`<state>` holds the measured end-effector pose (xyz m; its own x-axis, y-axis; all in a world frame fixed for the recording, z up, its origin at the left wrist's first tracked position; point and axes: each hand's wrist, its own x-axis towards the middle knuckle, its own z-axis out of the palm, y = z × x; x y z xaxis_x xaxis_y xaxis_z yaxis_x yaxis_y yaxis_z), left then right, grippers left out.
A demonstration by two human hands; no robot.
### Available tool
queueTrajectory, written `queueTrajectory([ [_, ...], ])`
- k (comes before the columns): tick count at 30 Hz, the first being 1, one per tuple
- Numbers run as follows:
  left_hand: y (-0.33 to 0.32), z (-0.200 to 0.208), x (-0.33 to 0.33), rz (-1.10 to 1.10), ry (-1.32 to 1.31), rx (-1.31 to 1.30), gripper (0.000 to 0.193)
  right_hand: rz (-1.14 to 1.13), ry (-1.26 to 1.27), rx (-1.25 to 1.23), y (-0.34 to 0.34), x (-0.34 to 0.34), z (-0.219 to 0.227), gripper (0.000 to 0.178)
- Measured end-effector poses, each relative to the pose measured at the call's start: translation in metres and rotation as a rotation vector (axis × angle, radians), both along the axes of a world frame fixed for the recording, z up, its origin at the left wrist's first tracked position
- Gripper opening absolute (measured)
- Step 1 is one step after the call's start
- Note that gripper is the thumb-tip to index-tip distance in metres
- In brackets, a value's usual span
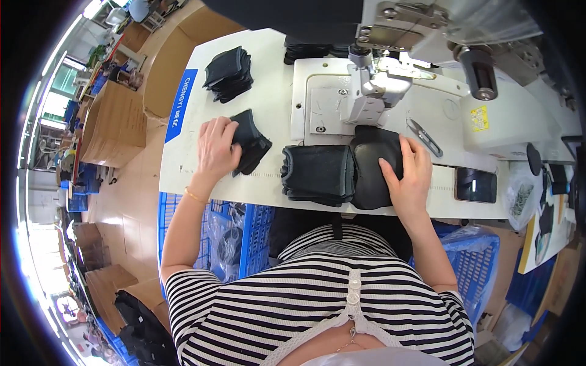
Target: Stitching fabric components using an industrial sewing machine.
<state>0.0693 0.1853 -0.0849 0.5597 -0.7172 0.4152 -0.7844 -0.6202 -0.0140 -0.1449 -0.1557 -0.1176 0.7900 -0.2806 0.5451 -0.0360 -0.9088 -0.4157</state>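
My left hand [215, 149] is closed on the left edge of a small stack of black fabric pieces [250, 146] lying askew on the white sewing machine table [183, 152]. My right hand [410, 177] holds the right side of a smooth, rounded black piece [369, 174], with its thumb on top and fingers along the edge. Part of that piece is under my hand. Directly to its left, touching it, sits a thicker stack of black fabric pieces [316, 174]. Another black stack [228, 73] stands at the far left of the table.
The sewing machine head [372, 91] rises beyond the rounded piece. Thread snips [425, 137] and a phone [475, 184] lie to the right. Blue plastic baskets [256, 238] stand below the table's front edge. Cardboard boxes [113, 125] are on the left.
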Motion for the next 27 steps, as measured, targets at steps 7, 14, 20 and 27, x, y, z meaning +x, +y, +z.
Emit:
queueTrajectory([
  [7,-0.084,-0.003,-0.064,-0.311,0.302,-0.264,0.047,0.019,-0.045,-0.098,0.005,0.001,0.004,0.044],
  [14,-0.138,-0.018,-0.091,-0.187,0.458,-0.334,0.027,0.029,-0.086,-0.042,0.001,0.004,0.006,0.028],
  [20,-0.136,-0.025,-0.092,-0.233,0.365,-0.530,0.020,0.016,-0.145,-0.001,-0.004,0.009,0.003,0.019],
  [27,-0.125,0.033,-0.085,-0.433,0.742,-0.707,0.019,0.060,-0.288,0.218,-0.008,0.004,0.040,0.014],
])
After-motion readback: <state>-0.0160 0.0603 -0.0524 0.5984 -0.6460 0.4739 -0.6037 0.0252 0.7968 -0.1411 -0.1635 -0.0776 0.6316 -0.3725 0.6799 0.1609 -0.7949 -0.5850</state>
